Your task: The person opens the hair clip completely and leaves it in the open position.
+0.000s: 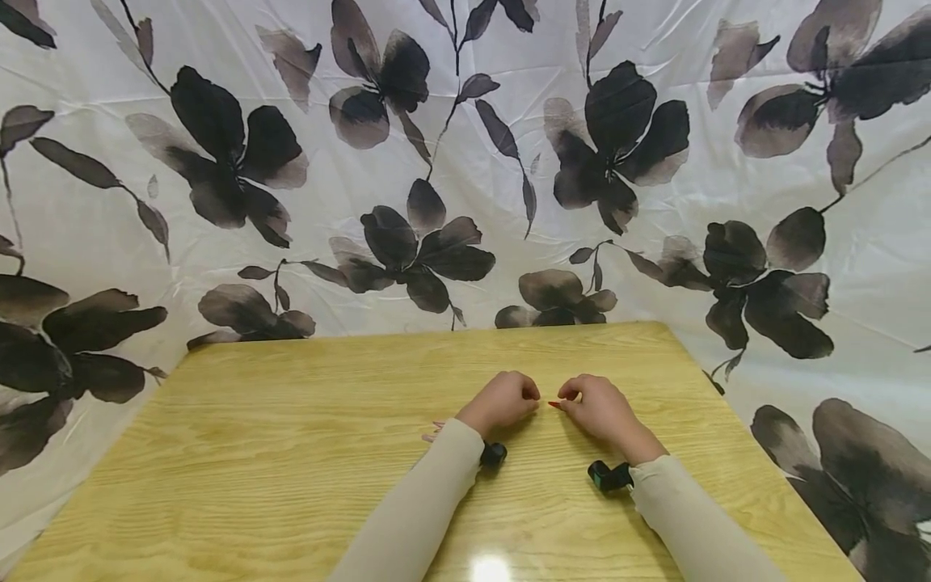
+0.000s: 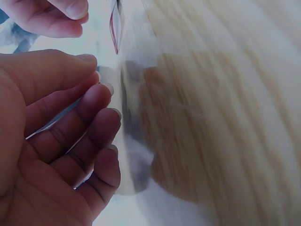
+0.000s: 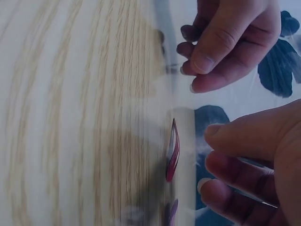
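A small red teardrop-shaped snap hair clip lies on the wooden table between the two hands. In the right wrist view the same clip shows a hollow middle and stands apart from the fingertips. My right hand is just to its right, thumb and fingers parted and holding nothing. To the clip's left is my left hand, its fingers loosely bent with nothing in them, as the left wrist view of this hand also shows. Part of a purple piece appears below the clip in the right wrist view.
Several thin pinkish pieces lie beside the left forearm, partly hidden by the sleeve. The wood-grain table reaches back to a white cloth with dark flowers. A black wrist camera sits below the right wrist.
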A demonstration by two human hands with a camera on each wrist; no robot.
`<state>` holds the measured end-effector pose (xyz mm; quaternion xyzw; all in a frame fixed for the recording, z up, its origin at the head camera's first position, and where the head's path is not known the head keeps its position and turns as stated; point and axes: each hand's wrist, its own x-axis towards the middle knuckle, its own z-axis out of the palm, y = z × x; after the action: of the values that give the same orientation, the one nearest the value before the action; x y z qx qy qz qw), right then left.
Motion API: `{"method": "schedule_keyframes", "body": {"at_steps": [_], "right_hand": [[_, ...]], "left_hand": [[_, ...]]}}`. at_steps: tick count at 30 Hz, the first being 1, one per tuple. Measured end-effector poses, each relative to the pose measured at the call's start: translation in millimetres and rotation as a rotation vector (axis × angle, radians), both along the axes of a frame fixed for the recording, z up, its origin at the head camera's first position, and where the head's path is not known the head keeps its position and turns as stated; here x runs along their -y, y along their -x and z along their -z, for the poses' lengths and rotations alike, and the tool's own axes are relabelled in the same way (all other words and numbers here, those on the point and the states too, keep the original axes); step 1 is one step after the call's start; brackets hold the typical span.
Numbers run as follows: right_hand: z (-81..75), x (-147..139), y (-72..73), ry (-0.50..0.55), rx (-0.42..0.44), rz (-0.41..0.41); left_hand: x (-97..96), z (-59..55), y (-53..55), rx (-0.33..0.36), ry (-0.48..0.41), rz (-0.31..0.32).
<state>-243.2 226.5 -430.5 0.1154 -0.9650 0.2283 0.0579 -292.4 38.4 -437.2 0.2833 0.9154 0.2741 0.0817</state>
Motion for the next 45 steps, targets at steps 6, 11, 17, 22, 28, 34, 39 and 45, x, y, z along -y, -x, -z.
{"method": "schedule_keyframes", "body": {"at_steps": [6, 11, 17, 22, 28, 34, 39, 45], "right_hand": [[0.7, -3.2, 1.1, -0.029, 0.019, 0.028], [2.7, -6.0, 1.6, -0.046, 0.022, 0.025], [4.2, -5.8, 1.8, -0.078, 0.032, 0.042], [6.7, -5.8, 1.6, -0.093, 0.042, 0.039], [8.7, -5.9, 3.0, -0.108, 0.039, 0.053], [7.5, -4.9, 3.8, -0.126, 0.037, 0.058], [8.1, -5.3, 5.3, -0.130, 0.038, 0.059], [10.6, -6.8, 7.1, -0.118, 0.044, 0.057]], "left_hand": [[-7.6, -3.0, 1.9, 0.001, 0.006, 0.013], [-13.6, -0.9, 5.1, 0.001, -0.001, 0.017], [-19.3, 4.0, 9.6, -0.022, 0.016, 0.008], [-21.4, 7.1, 11.8, -0.013, 0.016, -0.007], [-25.5, 6.2, 11.9, -0.027, 0.026, -0.026], [-29.6, 3.9, 10.4, -0.027, 0.033, -0.031], [-30.9, 4.3, 9.5, -0.019, 0.032, -0.031], [-31.0, 7.0, 10.8, -0.012, 0.030, -0.043]]}}
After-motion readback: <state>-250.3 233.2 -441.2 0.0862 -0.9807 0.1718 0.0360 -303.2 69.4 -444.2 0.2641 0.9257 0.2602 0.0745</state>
